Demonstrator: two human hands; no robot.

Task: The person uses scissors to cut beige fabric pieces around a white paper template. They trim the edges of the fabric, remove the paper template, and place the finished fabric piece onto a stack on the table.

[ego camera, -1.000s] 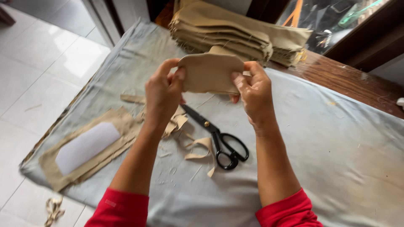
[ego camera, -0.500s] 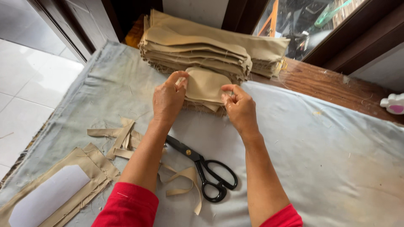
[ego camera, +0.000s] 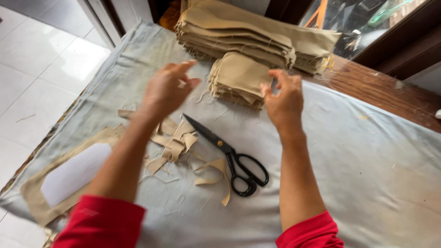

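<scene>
Resting on the grey cloth, small stack of tan cut pieces (ego camera: 239, 79), right hand (ego camera: 284, 100) fingertips touching its right edge, left hand (ego camera: 166, 89) spread open just left, apart from it, black scissors (ego camera: 232, 158) nearer the person.

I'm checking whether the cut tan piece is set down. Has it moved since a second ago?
Yes. The tan piece went from the air above the scissors onto the small pile beside the big stack.

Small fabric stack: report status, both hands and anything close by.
Left hand open, off the stack. Right hand open, fingertips at small fabric stack. Scissors and offcuts lie nearer.
</scene>
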